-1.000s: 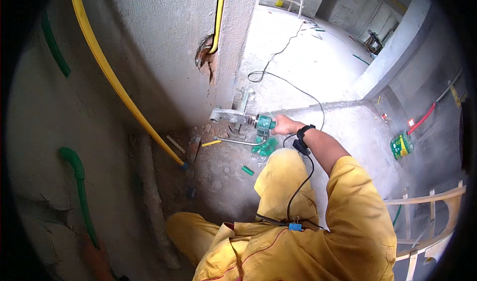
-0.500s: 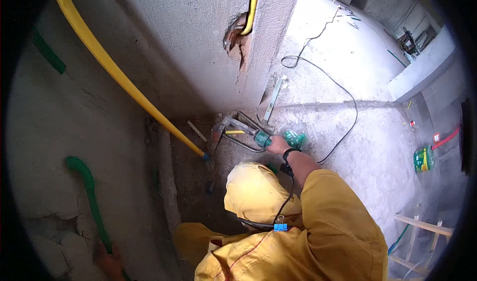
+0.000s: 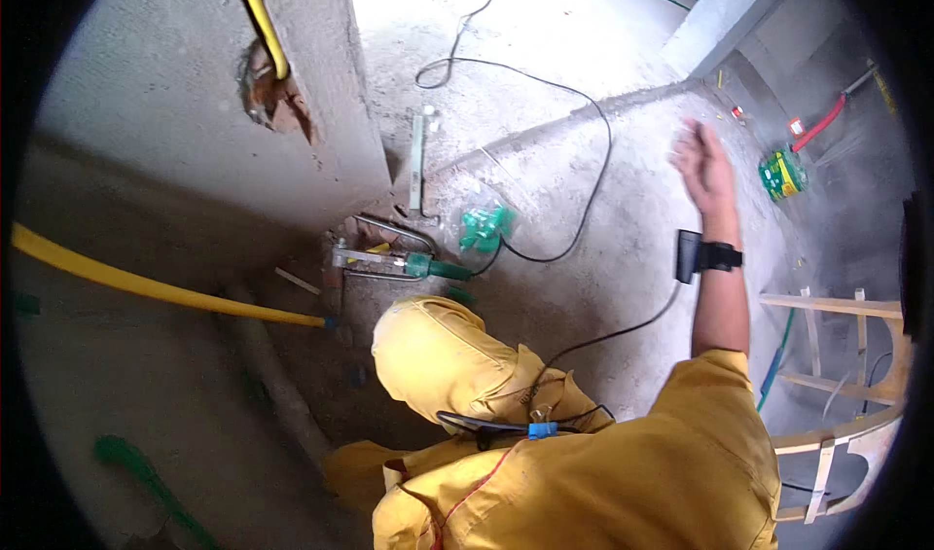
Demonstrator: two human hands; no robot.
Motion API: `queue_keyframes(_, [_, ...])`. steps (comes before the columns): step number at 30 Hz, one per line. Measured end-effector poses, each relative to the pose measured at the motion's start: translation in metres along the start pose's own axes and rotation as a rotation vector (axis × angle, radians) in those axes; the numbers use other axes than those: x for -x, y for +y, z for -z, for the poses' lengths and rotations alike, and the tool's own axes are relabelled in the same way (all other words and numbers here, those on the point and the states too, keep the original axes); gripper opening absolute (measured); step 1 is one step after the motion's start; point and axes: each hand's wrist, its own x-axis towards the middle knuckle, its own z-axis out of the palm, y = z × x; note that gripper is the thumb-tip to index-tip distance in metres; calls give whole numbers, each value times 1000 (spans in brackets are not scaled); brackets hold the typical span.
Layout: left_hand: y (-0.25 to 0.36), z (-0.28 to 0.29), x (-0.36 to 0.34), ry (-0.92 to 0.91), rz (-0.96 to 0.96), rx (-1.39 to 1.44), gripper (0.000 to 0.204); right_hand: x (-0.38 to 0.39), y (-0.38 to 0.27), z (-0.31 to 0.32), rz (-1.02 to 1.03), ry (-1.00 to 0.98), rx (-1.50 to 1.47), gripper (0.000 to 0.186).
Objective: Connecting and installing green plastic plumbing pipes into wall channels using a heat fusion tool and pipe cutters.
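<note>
On the floor by the wall corner, tool point(image 3: 433, 267): lies beside the bent-rod stand point(image 3: 391, 226), with no hand on it. If its metal head is hot, I judge that careless contact could burn or scorch.
Right grip point(image 3: 705, 166): spread wide, nothing visible in it; raised, nearest in view to the green pack point(image 3: 781, 174). A hasty reach could overshoot.
Left grip: outside my view; I cannot tell whether it is wide, narrow or holding anything.
Green pipe point(image 3: 146, 479): low on the dim left side, its lower end cut off. Unseen side load could twist it.
Cord point(image 3: 610, 141): loops across the floor past the bag point(image 3: 486, 227). A snagged foot could drag the tool.
Lead point(image 3: 623, 333): hangs between wristband point(image 3: 722, 256) and blue clip point(image 3: 542, 430). Full extension could pull it loose.
Knee point(image 3: 428, 351): bent near the tool's handle. A weight shift could knock it.
</note>
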Motion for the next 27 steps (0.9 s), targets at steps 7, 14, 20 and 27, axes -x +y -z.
queue_keyframes(7, [34,-7,-11,-98,-276,173,52,-94,66,19,138,-548,557,25])
queue_keyframes(14, [-21,46,78,489,-279,355,51,11,8,-355,213,-873,583,11])
queue_keyframes(20, [-76,79,82,473,-250,218,45,194,-156,-625,452,-1518,547,22])
queue_keyframes(27, [-84,64,86,548,-306,244,44,484,-335,-702,1518,-1513,-198,25])
